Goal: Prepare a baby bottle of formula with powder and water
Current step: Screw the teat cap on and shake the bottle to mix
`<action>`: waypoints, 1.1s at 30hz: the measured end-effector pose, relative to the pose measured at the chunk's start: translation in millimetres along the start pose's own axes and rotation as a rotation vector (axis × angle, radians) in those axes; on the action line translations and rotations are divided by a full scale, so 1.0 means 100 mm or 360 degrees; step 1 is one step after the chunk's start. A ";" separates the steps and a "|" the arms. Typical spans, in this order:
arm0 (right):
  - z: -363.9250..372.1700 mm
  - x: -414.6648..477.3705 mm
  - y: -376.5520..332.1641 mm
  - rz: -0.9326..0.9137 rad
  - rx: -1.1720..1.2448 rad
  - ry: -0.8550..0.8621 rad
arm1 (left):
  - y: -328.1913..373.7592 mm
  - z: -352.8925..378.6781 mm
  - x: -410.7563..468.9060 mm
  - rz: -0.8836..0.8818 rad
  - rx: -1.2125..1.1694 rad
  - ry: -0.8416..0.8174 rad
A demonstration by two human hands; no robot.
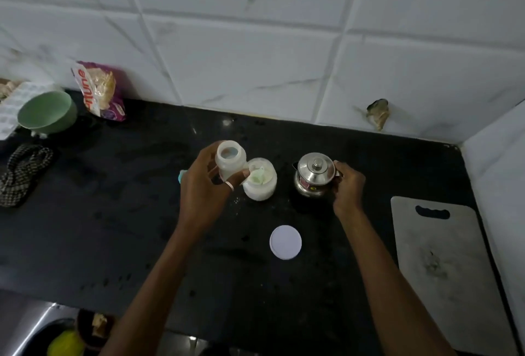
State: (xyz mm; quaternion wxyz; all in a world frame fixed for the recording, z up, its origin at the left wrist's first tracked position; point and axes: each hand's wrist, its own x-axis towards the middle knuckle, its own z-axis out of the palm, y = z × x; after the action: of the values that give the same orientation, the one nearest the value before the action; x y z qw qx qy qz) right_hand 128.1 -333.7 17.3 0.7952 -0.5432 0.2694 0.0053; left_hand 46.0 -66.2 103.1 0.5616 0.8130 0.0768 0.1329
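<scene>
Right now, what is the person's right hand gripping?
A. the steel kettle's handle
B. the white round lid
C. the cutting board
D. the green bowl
A: the right hand is closed on the handle side of the steel kettle, which stands on the counter; the white lid lies untouched.

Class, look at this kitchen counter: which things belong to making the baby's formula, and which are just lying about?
In use: bottle in the left hand; open powder jar with scoop; steel kettle gripped by the right hand; jar lid.

Lying about: green bowl; snack packet; checked cloth; cutting board.
</scene>
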 end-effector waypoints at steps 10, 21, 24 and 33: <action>0.02 0.17 0.24 0.0047 -0.0064 0.0013 | -0.07 0.03 -0.03 -0.0025 0.0061 0.0045; -0.08 0.23 0.47 0.0168 -0.0137 0.0176 | -0.10 0.01 -0.02 -0.0008 0.0063 0.0030; -0.16 0.26 0.49 0.0055 -0.0292 0.0133 | -0.09 0.03 -0.02 -0.0015 0.0047 0.0018; -0.32 0.14 0.47 -0.0372 -0.0937 0.0151 | -0.04 -0.02 0.01 0.0039 -0.0039 -0.0050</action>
State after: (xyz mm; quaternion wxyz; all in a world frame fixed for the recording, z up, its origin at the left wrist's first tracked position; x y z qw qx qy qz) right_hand 112.9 -345.8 -38.0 0.5857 -0.7769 0.2287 -0.0337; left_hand 46.1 -63.2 99.9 0.5711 0.8089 0.0563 0.1279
